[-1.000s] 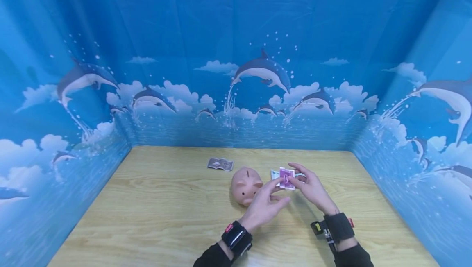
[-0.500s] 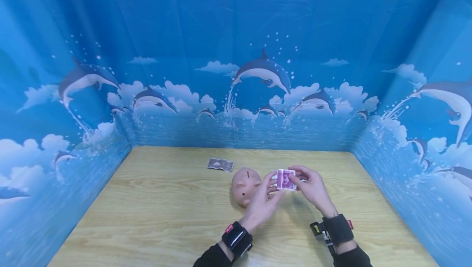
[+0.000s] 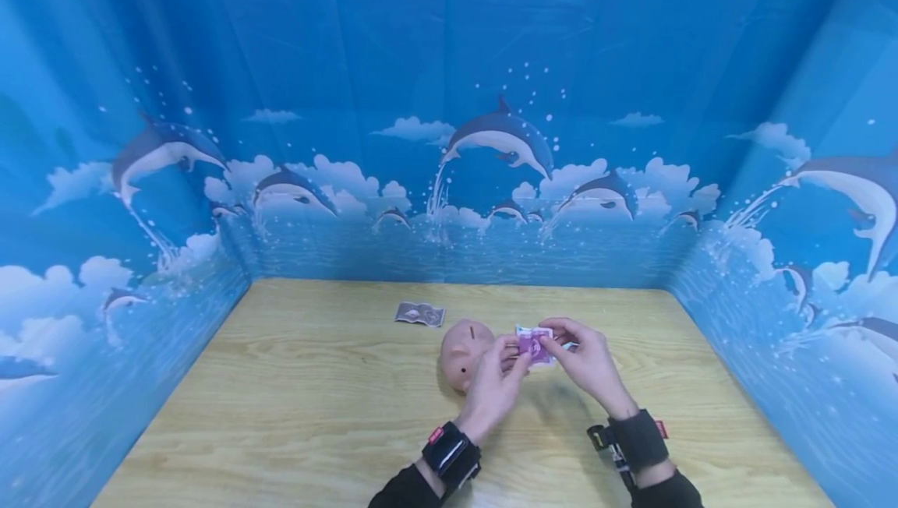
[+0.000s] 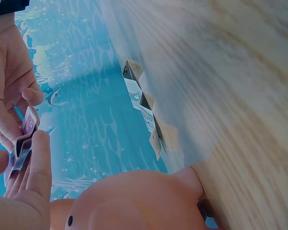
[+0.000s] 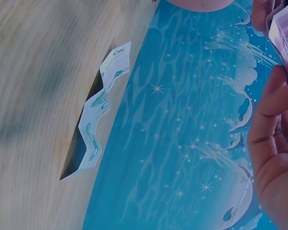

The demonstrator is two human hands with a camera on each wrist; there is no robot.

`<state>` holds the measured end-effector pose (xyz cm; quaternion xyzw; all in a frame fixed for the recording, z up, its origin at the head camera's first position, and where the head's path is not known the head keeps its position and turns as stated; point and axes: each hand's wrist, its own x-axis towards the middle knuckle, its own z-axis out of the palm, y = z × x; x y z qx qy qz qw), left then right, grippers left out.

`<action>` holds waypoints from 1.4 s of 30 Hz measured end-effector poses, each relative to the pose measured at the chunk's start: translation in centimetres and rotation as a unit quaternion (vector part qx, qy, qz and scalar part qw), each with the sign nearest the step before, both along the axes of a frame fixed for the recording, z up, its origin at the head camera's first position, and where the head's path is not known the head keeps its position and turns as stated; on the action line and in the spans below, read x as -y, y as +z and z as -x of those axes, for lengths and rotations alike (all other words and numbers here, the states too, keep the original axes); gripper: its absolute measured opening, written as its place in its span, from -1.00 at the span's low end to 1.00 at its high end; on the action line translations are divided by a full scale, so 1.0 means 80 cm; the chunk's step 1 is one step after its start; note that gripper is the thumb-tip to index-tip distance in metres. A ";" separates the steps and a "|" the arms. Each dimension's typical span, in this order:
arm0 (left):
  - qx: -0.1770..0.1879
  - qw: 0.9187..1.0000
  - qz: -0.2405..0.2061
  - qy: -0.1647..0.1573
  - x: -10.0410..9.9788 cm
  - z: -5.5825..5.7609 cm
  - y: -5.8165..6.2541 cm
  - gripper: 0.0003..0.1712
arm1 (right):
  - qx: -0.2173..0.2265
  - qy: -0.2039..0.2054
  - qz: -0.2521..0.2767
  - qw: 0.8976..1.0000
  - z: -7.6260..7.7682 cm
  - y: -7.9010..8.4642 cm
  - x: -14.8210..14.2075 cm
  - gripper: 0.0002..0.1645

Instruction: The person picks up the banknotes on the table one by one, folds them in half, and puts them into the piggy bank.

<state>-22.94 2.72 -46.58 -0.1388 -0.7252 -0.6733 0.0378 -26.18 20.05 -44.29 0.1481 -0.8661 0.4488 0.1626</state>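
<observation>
A folded purple banknote [image 3: 535, 346] is held up between my two hands, above the table. My right hand [image 3: 589, 361] pinches its right side, thumb in front. The left hand [image 3: 489, 389] grips the other side; in the left wrist view the creased purple note [image 4: 30, 122] sits between its thumb and fingers. Just left of the left hand is a pink piggy bank [image 3: 463, 351], its slot visible on top and its right side hidden by that hand. Beyond the hands, a zigzag-creased green-and-white banknote [image 5: 95, 115] stands on the table, mostly hidden in the head view.
A grey-brown creased banknote [image 3: 419, 313] lies on the wooden table [image 3: 316, 399], behind and left of the piggy bank. Blue dolphin-printed curtains [image 3: 351, 243] border the table at the back and on both sides.
The purple banknote has shifted slightly left and tilted. My left fingers have closed in on its left side, and the right hand has moved a little left with it.
</observation>
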 end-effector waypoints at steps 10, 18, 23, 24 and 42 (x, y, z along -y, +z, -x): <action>-0.020 0.999 0.016 0.031 0.002 -0.001 0.003 -0.88 | 0.009 0.007 0.022 1.000 -0.003 0.000 0.005 -0.75; -0.029 0.999 0.026 0.034 0.003 -0.001 0.003 -0.88 | 0.021 0.001 0.033 0.999 -0.004 0.001 0.008 -0.82; -0.040 0.998 0.027 0.030 0.004 0.001 0.003 -0.81 | 0.018 -0.003 0.044 0.999 -0.004 0.000 0.009 -0.84; -0.042 0.998 0.030 0.031 0.005 0.001 0.003 -0.80 | 0.017 -0.002 0.048 0.999 -0.003 0.000 0.009 -0.84; -0.046 0.995 0.047 0.076 0.010 0.001 0.004 -0.75 | 0.074 0.093 0.083 0.989 0.000 -0.001 0.001 -0.59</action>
